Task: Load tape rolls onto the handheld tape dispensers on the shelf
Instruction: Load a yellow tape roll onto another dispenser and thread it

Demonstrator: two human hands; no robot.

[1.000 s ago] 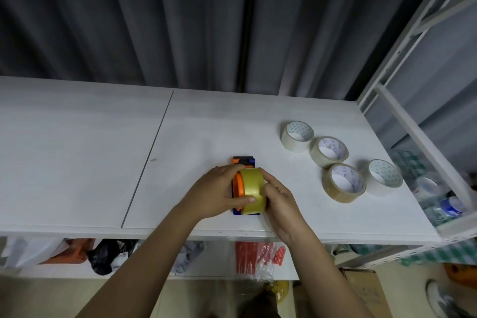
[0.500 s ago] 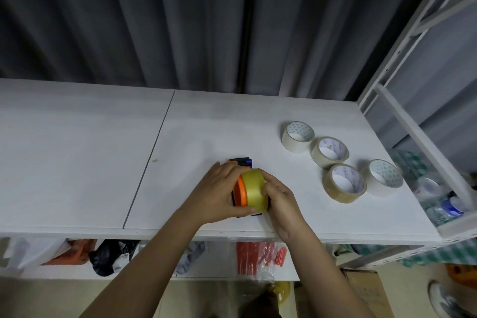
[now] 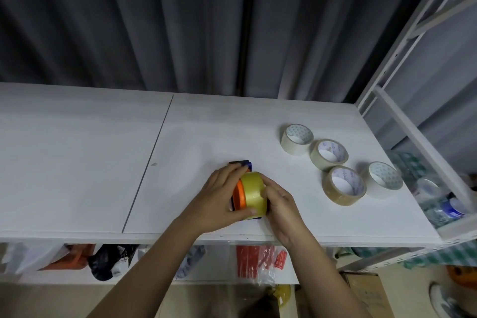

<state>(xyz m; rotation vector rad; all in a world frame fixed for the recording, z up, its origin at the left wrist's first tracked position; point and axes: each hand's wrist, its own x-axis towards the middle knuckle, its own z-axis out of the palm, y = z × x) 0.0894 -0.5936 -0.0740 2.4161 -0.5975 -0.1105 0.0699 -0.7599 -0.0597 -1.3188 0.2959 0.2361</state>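
Hands meet at the front edge of a white shelf (image 3: pixel 196 137), working on a single tape dispenser (image 3: pixel 238 195). The left hand (image 3: pixel 219 200) wraps over the dispenser from the left side: its fingers curl across the top of the dark blue body, and its thumb (image 3: pixel 245 212) reaches along the near side to press against the lower rim of the yellow tape roll (image 3: pixel 254 193). The right hand (image 3: pixel 280 201) grips the same roll from the right, its fingers curled against the roll's outer face; the fingertips themselves are hidden behind the roll. The yellow tape roll stands on edge, seated against the orange hub (image 3: pixel 240 195) of the dispenser, which lies on the shelf close to the front edge, right of the seam between the two shelf boards.

Four spare tape rolls lie flat on the shelf to the right, well apart from the hands: a white roll (image 3: pixel 296 139) farthest back, a cream roll (image 3: pixel 329 154) just beside it, a brown roll (image 3: pixel 344 186) nearer the front and touching the cream one, and a second white roll (image 3: pixel 383 179) just right of the brown roll. Grey curtain (image 3: pixel 180 33) hangs behind the shelf. Red packets (image 3: pixel 258 261) and bags show on the lower level.
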